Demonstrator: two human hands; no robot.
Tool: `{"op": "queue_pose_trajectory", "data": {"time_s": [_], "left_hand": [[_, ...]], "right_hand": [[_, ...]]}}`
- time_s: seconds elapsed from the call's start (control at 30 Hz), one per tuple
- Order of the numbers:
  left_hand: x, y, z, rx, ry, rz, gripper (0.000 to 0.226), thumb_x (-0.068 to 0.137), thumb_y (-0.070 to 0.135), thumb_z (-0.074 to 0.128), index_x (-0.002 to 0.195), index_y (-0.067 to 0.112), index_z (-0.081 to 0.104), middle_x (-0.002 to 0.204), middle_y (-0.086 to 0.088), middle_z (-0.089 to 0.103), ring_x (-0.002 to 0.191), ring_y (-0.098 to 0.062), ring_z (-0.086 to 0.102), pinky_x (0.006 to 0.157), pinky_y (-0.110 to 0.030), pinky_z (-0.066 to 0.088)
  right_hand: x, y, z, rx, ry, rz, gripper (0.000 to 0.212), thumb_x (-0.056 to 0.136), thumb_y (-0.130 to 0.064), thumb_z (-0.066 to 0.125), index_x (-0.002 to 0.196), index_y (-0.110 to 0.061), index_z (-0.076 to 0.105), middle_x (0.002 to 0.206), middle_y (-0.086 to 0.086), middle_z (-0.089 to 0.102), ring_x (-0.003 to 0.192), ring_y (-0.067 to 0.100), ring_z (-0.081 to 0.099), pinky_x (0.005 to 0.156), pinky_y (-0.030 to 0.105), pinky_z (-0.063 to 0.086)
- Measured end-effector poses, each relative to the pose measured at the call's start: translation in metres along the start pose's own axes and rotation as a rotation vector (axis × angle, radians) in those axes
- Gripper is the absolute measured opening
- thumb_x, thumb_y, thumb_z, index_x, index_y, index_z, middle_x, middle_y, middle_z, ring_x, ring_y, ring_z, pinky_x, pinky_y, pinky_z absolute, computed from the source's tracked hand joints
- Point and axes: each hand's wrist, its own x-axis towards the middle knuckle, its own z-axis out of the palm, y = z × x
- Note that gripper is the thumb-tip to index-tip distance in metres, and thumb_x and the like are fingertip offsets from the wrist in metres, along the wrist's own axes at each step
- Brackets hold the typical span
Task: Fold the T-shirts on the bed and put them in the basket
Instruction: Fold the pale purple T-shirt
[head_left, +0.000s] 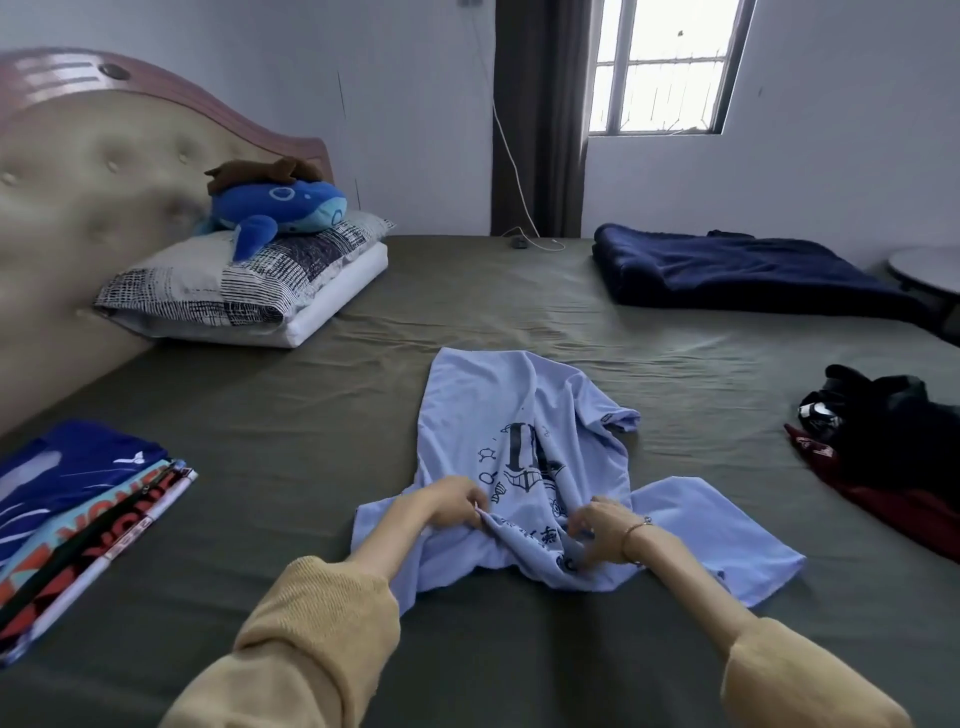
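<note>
A light blue T-shirt (498, 415) with a dark print lies crumpled in the middle of the bed (311, 415), its hem pointing away from me. My left hand (457, 501) pinches a fold of its fabric near the collar end. My right hand (602, 530), with a bracelet at the wrist, grips the bunched cloth close by on the right. A stack of folded shirts (78, 514), the top one dark blue, lies at the bed's left edge. No basket is in view.
A heap of black and dark red clothes (883, 441) lies at the right edge. A folded navy blanket (737, 270) is at the far right, pillows (249, 291) with a blue plush toy (280, 208) at the headboard. A charger cable (535, 241) lies at the far side.
</note>
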Motion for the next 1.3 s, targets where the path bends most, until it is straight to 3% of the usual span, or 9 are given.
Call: {"op": "queue_pose_trajectory", "data": {"time_s": [0.1, 0.23, 0.4, 0.57, 0.7, 0.87, 1.0, 1.2, 1.3], "left_hand": [[-0.005, -0.001, -0.016, 0.169, -0.083, -0.093, 0.026, 0.089, 0.017, 0.060, 0.114, 0.015, 0.065, 0.114, -0.007, 0.061, 0.097, -0.018, 0.054, 0.078, -0.026, 0.042], [-0.025, -0.015, -0.037, 0.511, 0.097, -0.354, 0.034, 0.093, 0.023, 0.053, 0.126, 0.019, 0.056, 0.131, -0.003, 0.055, 0.121, -0.022, 0.053, 0.095, -0.032, 0.042], [-0.031, -0.028, -0.029, 0.570, 0.253, -0.464, 0.037, 0.092, 0.008, 0.046, 0.128, 0.017, 0.053, 0.133, -0.003, 0.054, 0.124, -0.021, 0.051, 0.101, -0.035, 0.036], [-0.024, -0.012, -0.013, 0.044, 0.287, -0.139, 0.029, 0.092, 0.011, 0.046, 0.116, 0.018, 0.061, 0.115, -0.004, 0.058, 0.110, -0.020, 0.053, 0.091, -0.031, 0.039], [-0.029, 0.012, 0.004, -0.597, -0.140, -0.090, 0.020, 0.093, 0.036, 0.057, 0.095, 0.017, 0.062, 0.079, 0.003, 0.060, 0.068, -0.009, 0.053, 0.059, -0.018, 0.039], [-0.029, 0.011, 0.017, -0.681, -0.194, -0.140, 0.024, 0.096, 0.028, 0.052, 0.074, 0.020, 0.055, 0.065, 0.005, 0.047, 0.056, -0.005, 0.037, 0.049, -0.011, 0.033], [-0.034, -0.005, 0.014, -0.921, -0.133, -0.226, 0.019, 0.100, 0.018, 0.041, 0.084, 0.017, 0.052, 0.082, 0.000, 0.054, 0.075, -0.010, 0.051, 0.067, -0.021, 0.047], [-0.068, -0.031, -0.017, -1.254, 0.032, -0.261, 0.030, 0.100, 0.005, 0.038, 0.075, 0.002, 0.056, 0.065, -0.008, 0.061, 0.058, -0.016, 0.060, 0.058, -0.025, 0.046], [-0.090, -0.042, -0.037, -1.256, -0.009, -0.247, 0.030, 0.097, 0.029, 0.052, 0.094, 0.001, 0.063, 0.088, -0.014, 0.067, 0.076, -0.020, 0.064, 0.062, -0.025, 0.055]], "right_hand": [[0.001, 0.004, 0.002, 0.066, 0.050, 0.063, 0.019, 0.088, -0.022, 0.054, 0.095, -0.013, 0.069, 0.098, 0.011, 0.067, 0.100, 0.029, 0.059, 0.072, 0.023, 0.037], [0.003, 0.017, 0.004, 0.148, 0.238, 0.313, 0.036, 0.090, -0.028, 0.047, 0.122, -0.011, 0.052, 0.125, 0.017, 0.051, 0.121, 0.032, 0.043, 0.096, 0.034, 0.040], [-0.005, 0.012, 0.003, 0.418, 0.133, 0.330, 0.035, 0.085, -0.019, 0.061, 0.117, -0.008, 0.053, 0.117, 0.014, 0.060, 0.102, 0.024, 0.057, 0.074, 0.025, 0.039], [-0.015, -0.036, 0.014, 0.989, -0.225, -0.102, 0.021, 0.081, -0.003, 0.068, 0.081, -0.020, 0.056, 0.059, -0.008, 0.047, 0.048, 0.003, 0.037, 0.048, 0.017, 0.030], [-0.015, -0.064, 0.015, 1.034, -0.361, -0.250, 0.026, 0.088, 0.003, 0.058, 0.094, -0.022, 0.059, 0.067, -0.009, 0.042, 0.053, -0.001, 0.042, 0.051, 0.011, 0.037], [-0.014, -0.053, 0.015, 1.216, -0.341, -0.139, 0.027, 0.087, 0.008, 0.048, 0.089, -0.016, 0.060, 0.072, -0.001, 0.053, 0.061, 0.008, 0.053, 0.062, 0.019, 0.047], [-0.012, -0.038, 0.017, 1.406, -0.173, 0.096, 0.019, 0.089, 0.005, 0.048, 0.082, -0.012, 0.046, 0.086, 0.012, 0.066, 0.067, 0.021, 0.069, 0.059, 0.027, 0.048], [0.007, -0.039, 0.021, 1.695, 0.139, 0.415, 0.023, 0.094, -0.001, 0.042, 0.112, -0.015, 0.037, 0.094, 0.011, 0.051, 0.069, 0.027, 0.058, 0.064, 0.037, 0.046], [0.014, -0.052, 0.020, 1.847, 0.185, 0.449, 0.042, 0.094, -0.007, 0.050, 0.131, -0.005, 0.031, 0.107, 0.016, 0.050, 0.070, 0.029, 0.059, 0.058, 0.039, 0.048]]}}
